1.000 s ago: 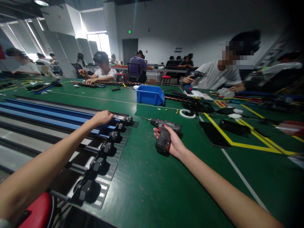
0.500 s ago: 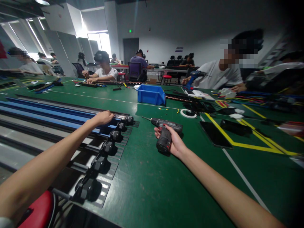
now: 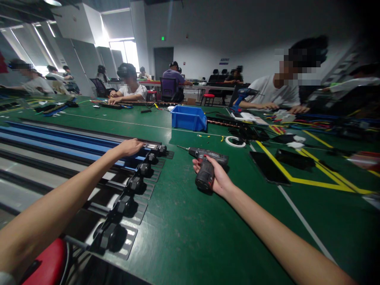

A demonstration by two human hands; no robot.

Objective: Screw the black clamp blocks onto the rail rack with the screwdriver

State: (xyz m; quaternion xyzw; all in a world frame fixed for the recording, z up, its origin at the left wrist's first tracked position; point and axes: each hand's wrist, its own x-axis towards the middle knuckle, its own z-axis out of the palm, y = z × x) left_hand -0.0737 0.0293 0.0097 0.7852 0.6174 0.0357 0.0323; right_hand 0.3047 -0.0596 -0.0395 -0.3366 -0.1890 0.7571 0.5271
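My right hand (image 3: 216,176) is wrapped round the grip of a dark cordless drill (image 3: 208,163) whose bit points left over the green table (image 3: 190,221). My left hand (image 3: 130,146) reaches out and rests, fingers curled, on the end of a long blue and black rail (image 3: 68,144). What its fingers hold is hidden. A row of several black knobbed fittings on slotted metal plates (image 3: 130,198) runs from that rail end toward me.
A blue bin (image 3: 189,118) stands further back at the centre. A white tape ring (image 3: 235,141), black flat panels (image 3: 268,168) and yellow floor-style lines lie to the right. Coloured wires clutter the far right. Several other people work at the table's far sides.
Both my hands stay where they were. The person at the far right has lowered a blue tool onto the table.
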